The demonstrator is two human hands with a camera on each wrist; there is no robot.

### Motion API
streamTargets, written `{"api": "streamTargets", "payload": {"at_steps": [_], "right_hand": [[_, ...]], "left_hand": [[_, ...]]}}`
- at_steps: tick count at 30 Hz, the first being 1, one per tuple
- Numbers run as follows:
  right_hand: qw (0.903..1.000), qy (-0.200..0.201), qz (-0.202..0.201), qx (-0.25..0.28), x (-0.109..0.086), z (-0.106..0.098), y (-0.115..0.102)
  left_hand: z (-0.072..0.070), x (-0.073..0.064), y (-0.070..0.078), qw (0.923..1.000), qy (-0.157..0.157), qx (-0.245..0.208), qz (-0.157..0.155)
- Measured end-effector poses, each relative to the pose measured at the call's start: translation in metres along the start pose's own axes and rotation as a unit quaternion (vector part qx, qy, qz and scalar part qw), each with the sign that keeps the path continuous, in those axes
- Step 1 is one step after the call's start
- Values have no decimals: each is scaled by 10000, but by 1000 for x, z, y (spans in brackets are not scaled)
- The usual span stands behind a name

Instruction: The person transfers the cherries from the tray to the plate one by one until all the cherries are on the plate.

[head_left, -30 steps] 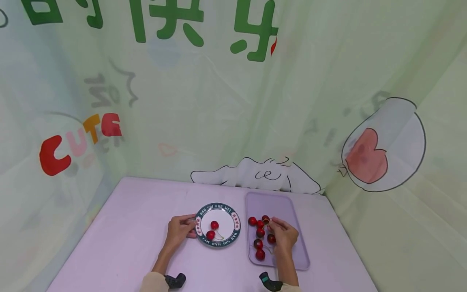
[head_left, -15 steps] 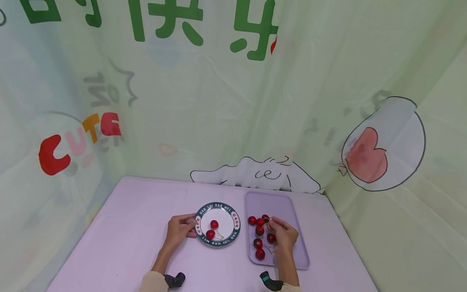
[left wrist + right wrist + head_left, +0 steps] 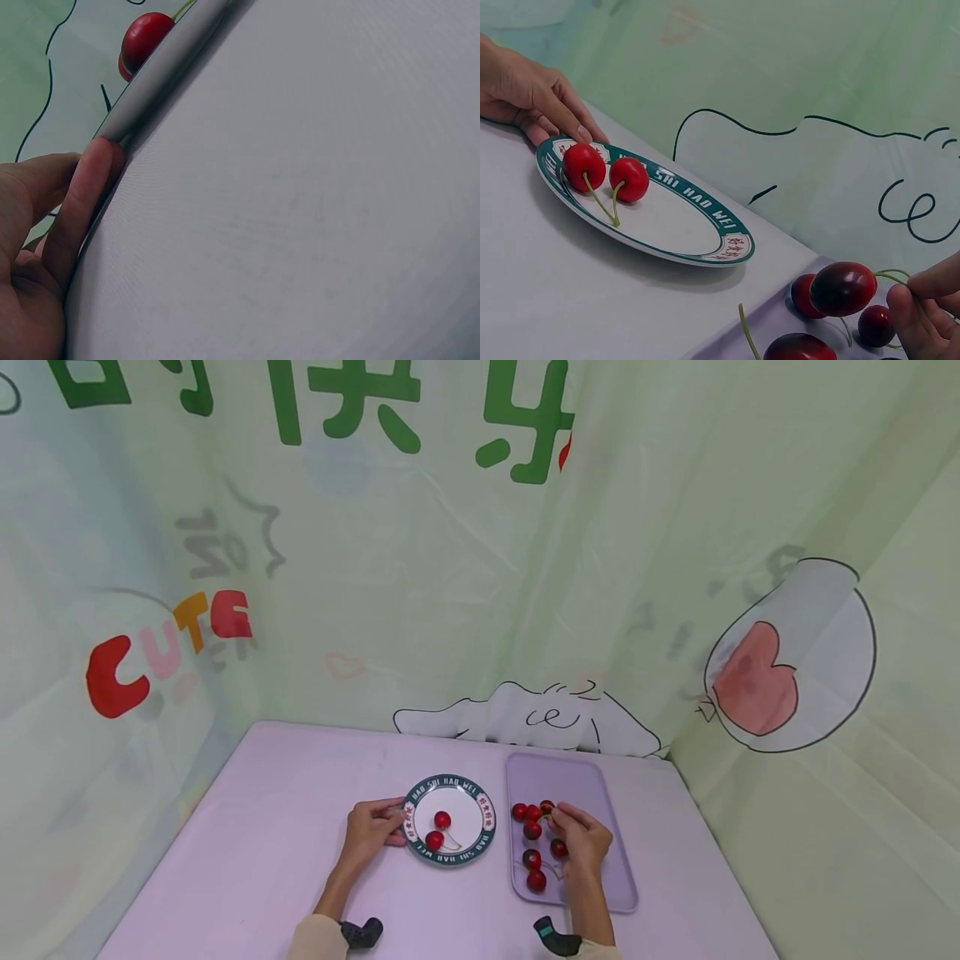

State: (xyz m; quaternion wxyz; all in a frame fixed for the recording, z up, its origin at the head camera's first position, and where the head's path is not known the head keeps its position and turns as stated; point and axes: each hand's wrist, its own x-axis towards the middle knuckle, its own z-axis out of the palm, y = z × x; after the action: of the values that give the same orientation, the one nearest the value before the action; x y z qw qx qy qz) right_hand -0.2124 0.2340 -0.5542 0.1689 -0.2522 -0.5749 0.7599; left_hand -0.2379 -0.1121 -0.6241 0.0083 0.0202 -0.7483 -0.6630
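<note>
My left hand [image 3: 369, 828] grips the left rim of a round white plate [image 3: 468, 814] with a green lettered border. In the left wrist view, its fingers [image 3: 94, 176] lie at the plate's edge. Two red cherries, one at the back [image 3: 442, 819] and one in front [image 3: 434, 840], sit on the plate, their stems meeting. Over the tray, my right hand [image 3: 587, 839] pinches a green stem [image 3: 891, 275] between thumb and finger. A dark red cherry [image 3: 844, 289] is at that stem's end, overlapping another cherry [image 3: 804, 298] behind it.
A purple tray [image 3: 558, 775] right of the plate bears several more cherries, among them a front one [image 3: 536, 882]. Both stand on a pale tabletop [image 3: 300, 777]. A printed curtain [image 3: 450, 568] rises behind the table's back edge.
Two cherries near my right fingertips have shifted slightly toward the tray's back. My left hand and the plate stay as they were, apart from a small camera sway.
</note>
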Motion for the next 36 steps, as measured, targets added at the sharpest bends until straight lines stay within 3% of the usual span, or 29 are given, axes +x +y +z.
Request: {"api": "streamTargets", "payload": {"at_steps": [14, 36], "right_hand": [[9994, -305, 104, 132, -9, 7, -1], [9979, -553, 295, 170, -12, 11, 4]], "left_hand": [[0, 3, -2, 9999, 24, 103, -119], [-1, 3, -3, 9999, 3, 140, -40]]}}
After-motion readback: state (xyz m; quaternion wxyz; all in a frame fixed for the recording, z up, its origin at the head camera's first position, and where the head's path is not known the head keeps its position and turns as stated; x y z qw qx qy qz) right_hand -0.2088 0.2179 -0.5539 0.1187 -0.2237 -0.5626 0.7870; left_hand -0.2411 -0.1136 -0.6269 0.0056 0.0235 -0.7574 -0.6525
